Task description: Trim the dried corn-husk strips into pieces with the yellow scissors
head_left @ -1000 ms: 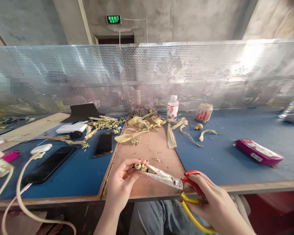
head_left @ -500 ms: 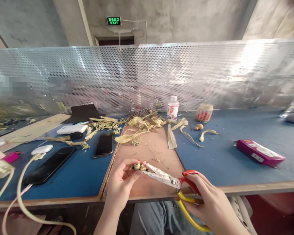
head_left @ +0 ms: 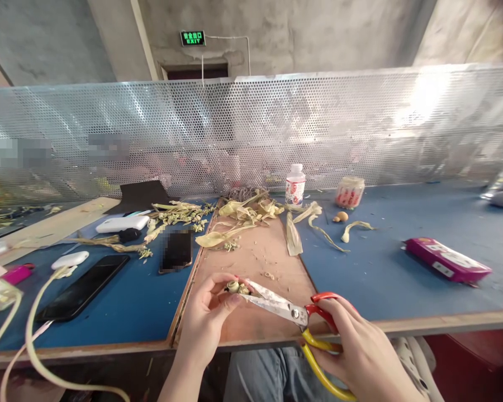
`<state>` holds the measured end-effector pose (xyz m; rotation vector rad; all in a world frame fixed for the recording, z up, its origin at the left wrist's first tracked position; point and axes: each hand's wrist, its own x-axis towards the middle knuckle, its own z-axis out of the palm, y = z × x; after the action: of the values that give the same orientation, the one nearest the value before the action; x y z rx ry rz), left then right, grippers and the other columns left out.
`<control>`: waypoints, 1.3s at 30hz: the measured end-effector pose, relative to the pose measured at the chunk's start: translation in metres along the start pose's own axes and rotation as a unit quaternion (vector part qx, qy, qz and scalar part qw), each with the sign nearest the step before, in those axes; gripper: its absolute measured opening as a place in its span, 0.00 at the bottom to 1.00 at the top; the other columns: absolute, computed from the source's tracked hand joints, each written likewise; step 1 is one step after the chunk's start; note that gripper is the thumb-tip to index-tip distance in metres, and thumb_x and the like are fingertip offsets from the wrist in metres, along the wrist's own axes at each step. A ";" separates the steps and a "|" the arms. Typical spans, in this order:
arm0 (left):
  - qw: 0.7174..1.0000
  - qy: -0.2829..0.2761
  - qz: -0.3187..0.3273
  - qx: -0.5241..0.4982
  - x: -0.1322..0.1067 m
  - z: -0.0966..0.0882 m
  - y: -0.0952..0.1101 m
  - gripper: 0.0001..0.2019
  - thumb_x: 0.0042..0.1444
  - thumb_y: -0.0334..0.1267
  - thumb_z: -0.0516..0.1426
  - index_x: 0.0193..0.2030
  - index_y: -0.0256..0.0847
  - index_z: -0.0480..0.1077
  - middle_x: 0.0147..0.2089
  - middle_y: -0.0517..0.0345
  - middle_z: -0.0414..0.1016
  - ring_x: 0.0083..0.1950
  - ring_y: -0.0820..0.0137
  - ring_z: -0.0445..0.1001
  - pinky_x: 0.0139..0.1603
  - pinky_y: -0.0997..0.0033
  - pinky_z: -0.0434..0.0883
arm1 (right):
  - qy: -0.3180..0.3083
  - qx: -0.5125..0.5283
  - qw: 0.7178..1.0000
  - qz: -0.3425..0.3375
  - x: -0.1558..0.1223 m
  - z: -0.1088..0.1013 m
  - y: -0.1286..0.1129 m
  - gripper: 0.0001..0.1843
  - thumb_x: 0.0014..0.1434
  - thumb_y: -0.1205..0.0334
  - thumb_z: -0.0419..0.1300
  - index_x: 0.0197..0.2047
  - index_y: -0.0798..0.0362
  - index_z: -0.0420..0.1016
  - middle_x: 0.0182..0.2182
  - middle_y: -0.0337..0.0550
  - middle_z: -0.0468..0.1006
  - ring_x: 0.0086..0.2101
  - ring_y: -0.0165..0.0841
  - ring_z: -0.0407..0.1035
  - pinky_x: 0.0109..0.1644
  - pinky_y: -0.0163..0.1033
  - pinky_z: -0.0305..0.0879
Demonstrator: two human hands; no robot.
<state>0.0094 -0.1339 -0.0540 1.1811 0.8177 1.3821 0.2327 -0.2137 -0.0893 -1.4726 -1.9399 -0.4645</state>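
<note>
My left hand [head_left: 209,312] is closed, pinching a small rolled bundle of pale dried leaf [head_left: 233,287] between thumb and fingers, above the tan board. In my right hand [head_left: 356,340] is a pair of scissors [head_left: 294,314] with one red and one yellow handle. The slightly parted blades reach left, their tips against the bundle by my left fingertips. My fingers hide part of the bundle.
Dried leaves and husks [head_left: 251,209] lie at the board's far end. A white bottle [head_left: 295,187], a jar [head_left: 350,193] and a purple packet [head_left: 446,259] stand or lie right. Phones [head_left: 84,287] and cables [head_left: 31,329] are left. A perforated metal screen [head_left: 251,123] runs behind.
The scissor blades have closed a little at the bundle, and the brownish bit between them shows less. Both hands stay in nearly the same place.
</note>
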 end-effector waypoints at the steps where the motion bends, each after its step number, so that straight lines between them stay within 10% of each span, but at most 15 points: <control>1: 1.000 -0.004 -0.001 0.007 0.000 -0.001 0.000 0.13 0.41 0.36 0.66 0.34 0.38 0.73 0.34 0.54 0.77 0.37 0.67 0.76 0.38 0.73 0.72 | -0.001 0.001 1.000 0.001 0.000 0.000 -0.001 0.21 0.51 0.54 0.59 0.47 0.52 0.61 0.40 0.50 0.75 0.36 0.36 0.74 0.30 0.35 0.71; 39: 0.998 -0.032 0.036 -0.029 0.001 -0.003 -0.002 0.11 0.47 0.37 0.64 0.37 0.38 0.71 0.37 0.52 0.78 0.45 0.60 0.76 0.50 0.62 0.71 | -0.003 0.015 1.000 0.023 -0.023 -0.023 0.010 0.20 0.50 0.54 0.59 0.47 0.48 0.65 0.40 0.45 0.78 0.37 0.36 0.75 0.33 0.33 0.71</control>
<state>0.0069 -0.1318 -0.0568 1.2137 0.6927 1.4094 0.2525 -0.2410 -0.0892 -1.4963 -1.9061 -0.4087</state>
